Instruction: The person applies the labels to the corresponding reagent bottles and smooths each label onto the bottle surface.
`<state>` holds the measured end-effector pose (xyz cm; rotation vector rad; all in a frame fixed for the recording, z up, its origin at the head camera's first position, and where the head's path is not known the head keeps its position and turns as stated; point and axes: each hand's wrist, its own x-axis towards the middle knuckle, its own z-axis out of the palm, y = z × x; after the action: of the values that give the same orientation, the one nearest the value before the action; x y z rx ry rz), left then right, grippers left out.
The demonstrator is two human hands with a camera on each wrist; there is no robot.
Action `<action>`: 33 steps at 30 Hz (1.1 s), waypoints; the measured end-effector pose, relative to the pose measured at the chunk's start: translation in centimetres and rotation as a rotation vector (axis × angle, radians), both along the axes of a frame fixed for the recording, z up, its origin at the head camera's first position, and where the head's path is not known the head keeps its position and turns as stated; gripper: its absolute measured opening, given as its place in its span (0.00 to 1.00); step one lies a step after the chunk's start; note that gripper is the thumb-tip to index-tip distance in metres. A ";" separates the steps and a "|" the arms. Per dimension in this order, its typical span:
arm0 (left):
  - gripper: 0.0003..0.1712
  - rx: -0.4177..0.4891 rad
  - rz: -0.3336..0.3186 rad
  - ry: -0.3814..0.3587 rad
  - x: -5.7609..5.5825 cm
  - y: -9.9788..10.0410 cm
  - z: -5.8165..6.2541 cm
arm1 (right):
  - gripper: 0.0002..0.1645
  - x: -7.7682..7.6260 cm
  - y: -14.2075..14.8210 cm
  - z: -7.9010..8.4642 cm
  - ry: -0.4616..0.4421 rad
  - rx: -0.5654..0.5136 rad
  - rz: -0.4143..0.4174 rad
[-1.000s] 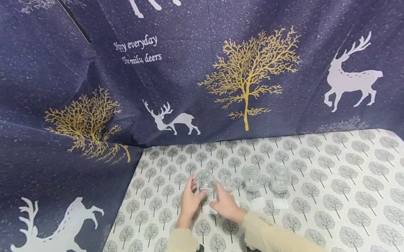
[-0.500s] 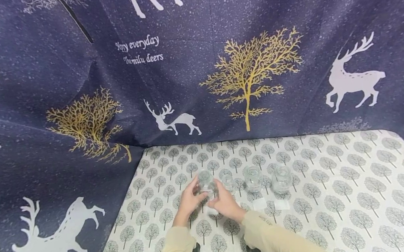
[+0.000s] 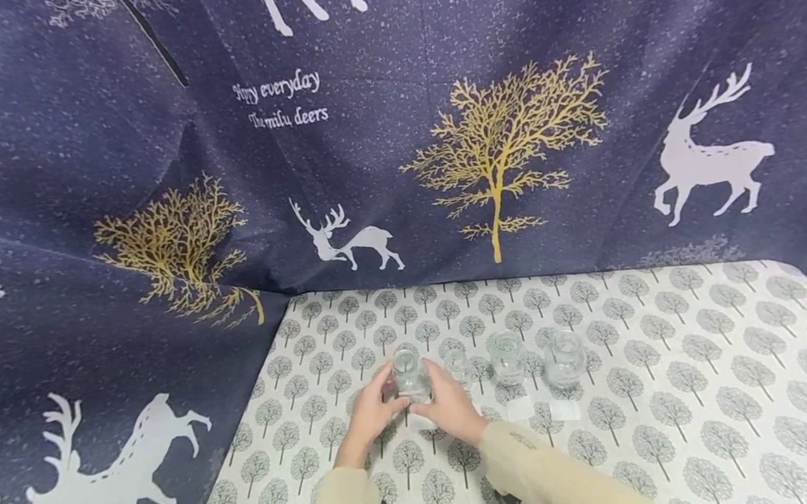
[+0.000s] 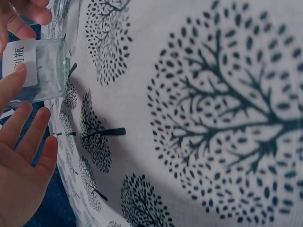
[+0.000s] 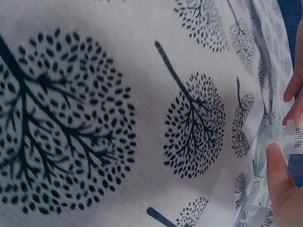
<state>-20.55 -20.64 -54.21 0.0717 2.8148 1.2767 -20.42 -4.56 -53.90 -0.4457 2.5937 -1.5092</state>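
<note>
Both hands hold a clear glass reagent bottle (image 3: 412,381), left of the other glassware in the head view. My left hand (image 3: 373,411) grips its left side, and my right hand (image 3: 451,406) its right side. In the left wrist view the bottle (image 4: 49,71) bears a white label (image 4: 28,66) with dark characters; a left fingertip presses this label while other fingers spread below. The right wrist view has the right thumb (image 5: 278,165) against the glass bottle (image 5: 267,142), with part of the left hand (image 5: 296,85) beyond. Whether the bottle touches the table is unclear.
Right of the hands stand a small clear glass vessel (image 3: 455,362) and two larger glass bottles (image 3: 508,361) (image 3: 564,360). White paper slips (image 3: 519,408) (image 3: 564,410) lie before them, another slip (image 3: 421,423) near the hands. A tree-print cloth (image 3: 681,420) covers the table; a dark curtain (image 3: 375,146) hangs behind.
The held bottle has shifted slightly toward the person. My left hand has moved lower along it, its thumb sliding down the front; the right hand stays at its side. The other glassware has not moved.
</note>
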 end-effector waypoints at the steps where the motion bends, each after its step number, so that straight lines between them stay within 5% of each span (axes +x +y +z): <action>1: 0.44 -0.007 0.000 0.005 0.0 0.0 0.1 | 0.45 -0.1 0.0 0.0 0.000 0.003 0.000; 15: 0.47 -0.160 0.002 0.162 -0.2 0.2 -0.6 | 0.39 -0.8 -0.5 -0.4 0.143 0.211 -0.052; 20: 0.44 -0.204 0.011 0.173 -0.2 0.2 -0.5 | 0.38 -0.9 -0.7 -0.2 0.125 0.262 -0.055; 33: 0.36 -0.277 -0.093 0.192 -0.5 -0.9 0.3 | 0.34 -1.1 0.3 -0.4 0.099 0.199 0.034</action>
<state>-21.03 -21.56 -53.94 0.3252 3.0774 0.8954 -21.52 -4.29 -54.25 -0.5510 2.7607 -1.2317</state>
